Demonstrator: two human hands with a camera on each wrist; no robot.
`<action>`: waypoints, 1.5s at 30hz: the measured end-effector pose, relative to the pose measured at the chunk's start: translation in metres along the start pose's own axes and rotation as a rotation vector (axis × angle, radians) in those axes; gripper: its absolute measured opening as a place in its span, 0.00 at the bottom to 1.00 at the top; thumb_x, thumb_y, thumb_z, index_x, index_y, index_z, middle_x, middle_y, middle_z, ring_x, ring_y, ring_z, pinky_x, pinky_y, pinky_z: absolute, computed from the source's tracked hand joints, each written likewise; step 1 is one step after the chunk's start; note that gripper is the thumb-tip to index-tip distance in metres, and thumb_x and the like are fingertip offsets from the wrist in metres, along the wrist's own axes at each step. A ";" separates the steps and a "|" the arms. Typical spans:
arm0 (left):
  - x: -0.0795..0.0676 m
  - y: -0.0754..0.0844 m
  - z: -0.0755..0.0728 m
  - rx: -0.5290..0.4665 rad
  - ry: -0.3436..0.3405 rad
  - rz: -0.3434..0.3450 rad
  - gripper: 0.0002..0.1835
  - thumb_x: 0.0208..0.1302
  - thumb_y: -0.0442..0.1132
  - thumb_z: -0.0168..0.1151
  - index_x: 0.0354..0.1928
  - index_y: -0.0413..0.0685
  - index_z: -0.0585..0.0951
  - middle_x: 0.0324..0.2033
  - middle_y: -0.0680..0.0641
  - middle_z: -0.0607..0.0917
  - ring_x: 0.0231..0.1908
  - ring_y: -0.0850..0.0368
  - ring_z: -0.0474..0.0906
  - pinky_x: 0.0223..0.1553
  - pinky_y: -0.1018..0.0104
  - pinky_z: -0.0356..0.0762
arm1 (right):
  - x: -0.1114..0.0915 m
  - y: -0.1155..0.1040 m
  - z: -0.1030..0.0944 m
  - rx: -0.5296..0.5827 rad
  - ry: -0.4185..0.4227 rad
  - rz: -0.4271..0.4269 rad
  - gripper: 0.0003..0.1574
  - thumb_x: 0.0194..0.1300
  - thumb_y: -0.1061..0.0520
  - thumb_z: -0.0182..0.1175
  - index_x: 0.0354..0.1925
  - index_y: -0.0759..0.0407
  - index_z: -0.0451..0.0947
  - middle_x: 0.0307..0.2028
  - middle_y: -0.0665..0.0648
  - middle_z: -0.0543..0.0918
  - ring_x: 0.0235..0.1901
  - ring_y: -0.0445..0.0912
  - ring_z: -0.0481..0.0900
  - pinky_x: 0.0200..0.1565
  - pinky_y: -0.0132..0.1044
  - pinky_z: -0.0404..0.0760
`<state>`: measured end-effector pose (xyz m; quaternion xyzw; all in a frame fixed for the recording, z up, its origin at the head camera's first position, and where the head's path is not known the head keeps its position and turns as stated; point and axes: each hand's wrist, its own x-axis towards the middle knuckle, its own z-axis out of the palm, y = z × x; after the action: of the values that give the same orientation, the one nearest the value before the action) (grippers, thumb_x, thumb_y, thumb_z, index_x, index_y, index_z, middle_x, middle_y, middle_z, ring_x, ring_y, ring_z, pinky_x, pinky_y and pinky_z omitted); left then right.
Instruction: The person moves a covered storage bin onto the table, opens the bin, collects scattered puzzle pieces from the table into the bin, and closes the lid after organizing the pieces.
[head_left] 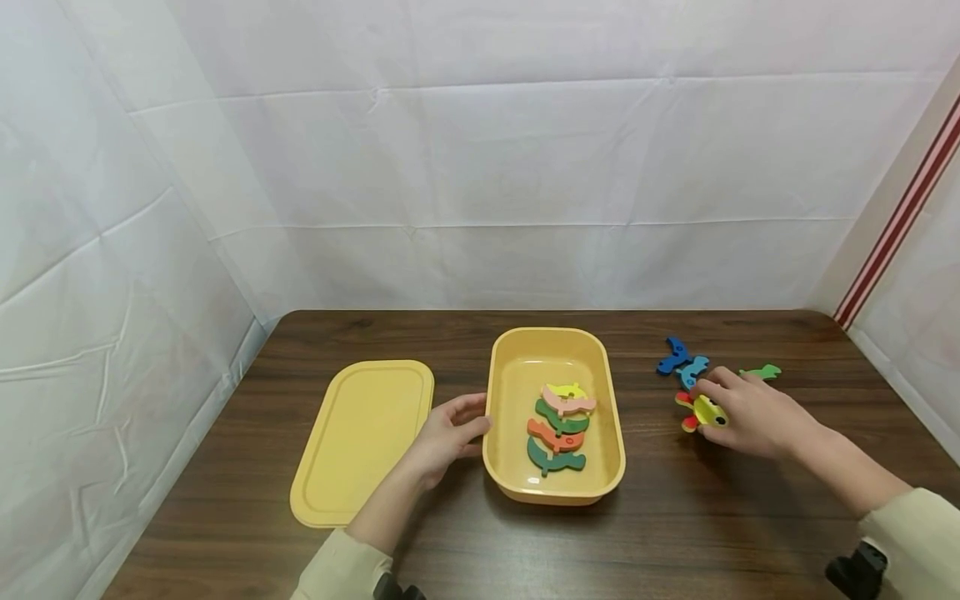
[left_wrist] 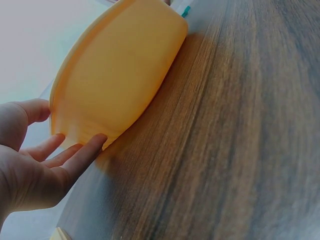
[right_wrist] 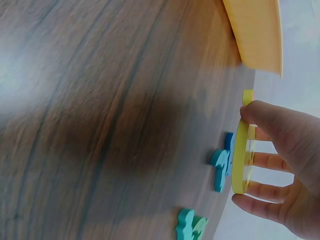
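Note:
In the head view, my right hand (head_left: 761,412) pinches a flat yellow animal-face toy piece (head_left: 707,412) with red ends and dark eye spots. Seen from the right wrist, this yellow piece (right_wrist: 239,162) is held edge-on between thumb and fingers, raised over the tabletop. My left hand (head_left: 442,437) touches the left wall of a yellow plastic box (head_left: 504,467). The left wrist view shows its fingers (left_wrist: 90,155) fairly straight against the box's outer wall, with the thumb near the rim. Inside the box lie several curved animal-shaped pieces, among them an orange one (head_left: 557,437) and a pink one (head_left: 567,402).
A yellow lid (head_left: 363,442) lies flat left of the box. Beyond my right hand are a dark blue piece (head_left: 672,357), a light blue piece (head_left: 692,371) and a green piece (head_left: 763,372). White cloth (head_left: 480,167) hangs behind the brown wooden table (head_left: 697,533).

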<state>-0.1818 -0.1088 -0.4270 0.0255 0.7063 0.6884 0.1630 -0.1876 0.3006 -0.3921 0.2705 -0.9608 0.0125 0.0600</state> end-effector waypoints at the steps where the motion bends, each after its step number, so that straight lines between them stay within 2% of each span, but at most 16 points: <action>1: 0.000 0.000 0.000 0.001 -0.001 0.000 0.24 0.63 0.34 0.55 0.61 0.37 0.67 0.58 0.36 0.72 0.49 0.48 0.77 0.43 0.56 0.81 | 0.002 -0.001 -0.001 0.001 -0.004 0.003 0.25 0.53 0.49 0.65 0.48 0.55 0.74 0.44 0.58 0.75 0.35 0.55 0.74 0.32 0.47 0.77; 7: 0.000 0.002 0.001 -0.002 -0.002 0.002 0.24 0.63 0.34 0.55 0.61 0.38 0.68 0.58 0.35 0.72 0.49 0.48 0.77 0.43 0.56 0.81 | 0.012 -0.009 -0.004 0.014 -0.019 -0.001 0.23 0.54 0.49 0.63 0.48 0.54 0.74 0.43 0.56 0.74 0.34 0.53 0.73 0.30 0.42 0.75; 14: -0.001 0.003 0.001 -0.002 -0.002 0.003 0.24 0.63 0.35 0.55 0.61 0.38 0.68 0.58 0.35 0.72 0.50 0.47 0.77 0.43 0.56 0.80 | 0.022 -0.016 -0.011 0.008 -0.009 -0.029 0.23 0.55 0.49 0.63 0.48 0.54 0.74 0.44 0.58 0.75 0.37 0.55 0.74 0.34 0.46 0.77; 24: 0.000 0.001 0.000 0.004 -0.003 0.000 0.24 0.63 0.34 0.55 0.62 0.38 0.67 0.58 0.36 0.72 0.50 0.47 0.77 0.43 0.56 0.81 | 0.038 -0.031 -0.021 -0.004 0.014 -0.052 0.21 0.54 0.48 0.63 0.46 0.51 0.74 0.41 0.54 0.73 0.33 0.51 0.72 0.27 0.36 0.73; 29: 0.000 0.001 0.000 0.007 -0.003 -0.004 0.25 0.63 0.34 0.55 0.62 0.38 0.67 0.58 0.36 0.72 0.50 0.46 0.76 0.43 0.56 0.80 | 0.047 -0.039 -0.024 0.000 0.025 -0.079 0.22 0.54 0.49 0.63 0.47 0.52 0.75 0.42 0.55 0.73 0.34 0.51 0.72 0.27 0.37 0.74; 37: 0.000 0.002 0.000 0.001 0.002 -0.007 0.25 0.63 0.34 0.55 0.62 0.38 0.67 0.58 0.36 0.72 0.51 0.45 0.76 0.43 0.56 0.80 | 0.059 -0.051 -0.030 -0.003 -0.012 -0.096 0.21 0.56 0.49 0.62 0.48 0.51 0.73 0.43 0.54 0.72 0.34 0.50 0.70 0.29 0.38 0.73; 45: -0.002 0.004 0.001 -0.003 0.003 -0.006 0.25 0.63 0.34 0.54 0.63 0.38 0.66 0.59 0.35 0.71 0.52 0.44 0.75 0.44 0.56 0.80 | 0.070 -0.062 -0.032 -0.041 0.004 -0.143 0.22 0.54 0.47 0.64 0.47 0.51 0.74 0.42 0.55 0.73 0.35 0.53 0.73 0.29 0.41 0.78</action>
<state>-0.1798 -0.1083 -0.4230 0.0222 0.7055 0.6891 0.1642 -0.2105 0.2132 -0.3525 0.3370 -0.9390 -0.0111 0.0681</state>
